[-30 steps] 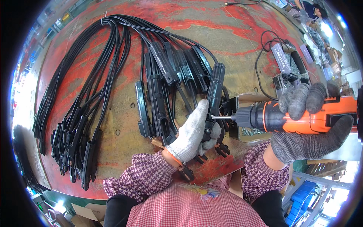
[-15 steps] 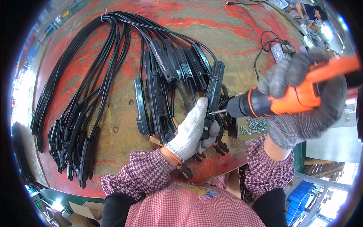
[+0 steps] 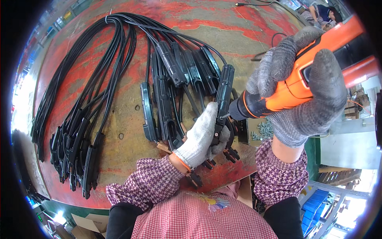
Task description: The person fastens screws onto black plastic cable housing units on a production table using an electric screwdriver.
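My left hand [image 3: 199, 137], in a white and grey glove, is closed around a long black plastic handle with a cable [image 3: 225, 85]. The far end of that handle points away from me. My right hand [image 3: 304, 119], in a grey knitted glove, grips an orange and black power screwdriver [image 3: 292, 89]. Its thin bit meets the side of the handle just beyond my left fingers; whether a screw sits at the tip is too small to tell. Left of my left hand lie several similar black handles [image 3: 162, 95], all on cables.
Another cluster of black handles [image 3: 79, 147] lies at the table's left. Tied black cables [image 3: 81, 59] arch across the far side. A tray [image 3: 250, 139] of small silver screws [image 3: 263, 130] sits beneath the screwdriver. At the far right is another person [image 3: 327, 14].
My right hand and the screwdriver have shifted left and the tool's rear has swung away from me and upward in view. My left hand has stayed almost still with the handle.
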Action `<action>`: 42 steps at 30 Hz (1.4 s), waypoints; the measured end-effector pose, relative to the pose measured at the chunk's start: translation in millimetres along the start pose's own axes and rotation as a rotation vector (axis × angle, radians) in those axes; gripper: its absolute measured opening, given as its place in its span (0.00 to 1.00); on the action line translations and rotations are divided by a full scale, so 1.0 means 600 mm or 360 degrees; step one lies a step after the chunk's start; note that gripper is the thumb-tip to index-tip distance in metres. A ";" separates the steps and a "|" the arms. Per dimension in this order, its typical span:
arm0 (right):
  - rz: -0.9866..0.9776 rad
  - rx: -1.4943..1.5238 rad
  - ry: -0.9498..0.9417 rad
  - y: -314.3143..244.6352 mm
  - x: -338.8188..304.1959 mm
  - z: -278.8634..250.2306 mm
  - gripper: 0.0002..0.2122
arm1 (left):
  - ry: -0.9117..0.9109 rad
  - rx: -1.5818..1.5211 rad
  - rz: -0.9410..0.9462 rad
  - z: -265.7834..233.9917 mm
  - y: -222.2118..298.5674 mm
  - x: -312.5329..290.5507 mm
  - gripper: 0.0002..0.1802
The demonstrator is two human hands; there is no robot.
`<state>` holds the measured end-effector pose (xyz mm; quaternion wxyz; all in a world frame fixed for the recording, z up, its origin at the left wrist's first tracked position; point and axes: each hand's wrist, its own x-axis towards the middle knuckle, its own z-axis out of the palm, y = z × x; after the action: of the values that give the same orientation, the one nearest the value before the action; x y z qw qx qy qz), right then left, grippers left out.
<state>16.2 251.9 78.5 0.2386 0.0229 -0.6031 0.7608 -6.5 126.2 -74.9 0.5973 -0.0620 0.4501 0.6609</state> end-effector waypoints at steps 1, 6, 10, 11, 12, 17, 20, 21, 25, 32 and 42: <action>-0.0292 0.0017 -0.0187 0.021 -0.002 -0.025 0.18 | -0.0002 0.0002 0.0001 0.002 0.001 -0.001 0.26; -0.0292 0.0068 -0.0111 0.035 -0.010 -0.022 0.19 | 0.0083 0.0002 0.0008 0.009 0.008 -0.003 0.35; -0.0414 0.0221 -0.0275 0.048 -0.006 -0.018 0.20 | -0.0019 0.0046 -0.0005 -0.004 -0.001 0.007 0.36; -0.0415 0.0223 -0.0276 0.041 -0.006 -0.017 0.20 | -0.0045 -0.0008 0.0000 -0.008 -0.005 0.012 0.36; -0.0328 0.0016 -0.0248 0.026 -0.007 -0.016 0.20 | -0.0072 -0.0061 0.0007 -0.009 -0.006 0.013 0.36; -0.0273 0.0099 -0.0132 0.029 -0.018 -0.031 0.23 | -0.0044 -0.0086 0.0022 -0.003 -0.005 0.011 0.36; -0.0290 0.0308 -0.0080 0.037 -0.021 -0.027 0.25 | -0.0012 -0.0089 0.0004 -0.002 0.000 0.006 0.36; -0.0140 0.0460 0.0058 0.034 -0.022 -0.016 0.26 | 0.0017 -0.0096 -0.0028 0.000 0.002 0.005 0.36; -0.0121 0.0705 0.0005 0.022 -0.026 0.008 0.27 | -0.0062 -0.0054 0.0042 -0.008 -0.004 0.010 0.36; -0.0356 0.0552 -0.0348 0.063 -0.019 -0.054 0.32 | -0.0060 -0.0105 0.0020 0.001 0.000 0.002 0.31; -0.0249 0.0513 -0.0855 0.032 0.006 -0.013 0.36 | -0.0010 -0.0151 0.0025 -0.008 0.000 0.004 0.33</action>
<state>7.7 257.2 60.1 0.1219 0.3066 -0.5125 0.7928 -9.6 124.8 -79.3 0.5897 -0.0846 0.4169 0.6865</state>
